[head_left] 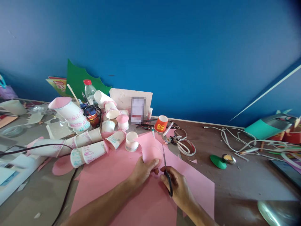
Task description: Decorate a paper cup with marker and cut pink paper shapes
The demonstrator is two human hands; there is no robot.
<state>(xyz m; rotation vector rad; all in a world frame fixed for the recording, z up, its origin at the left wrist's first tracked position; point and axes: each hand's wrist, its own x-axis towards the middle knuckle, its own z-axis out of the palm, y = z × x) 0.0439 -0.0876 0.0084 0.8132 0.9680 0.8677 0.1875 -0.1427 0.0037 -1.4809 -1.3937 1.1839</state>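
My left hand (142,171) pinches a piece of pink paper (150,147) at its lower edge, thumb on top. A faint curved line shows on that paper. In my right hand (176,183) are dark-handled scissors (165,163), blades pointing away from me along the paper's right side. Whether the blades are apart is hard to make out. Under both hands lie large pink sheets (113,188). A white paper cup (132,141) stands at the far edge of the sheets, left of the held piece.
Several decorated paper cups (94,152) lie and stand at the left, near a plastic bottle (89,89). A red cup (161,123) stands behind the hands. White cables (225,135), a green disc (217,161) and a teal container (263,128) are at the right.
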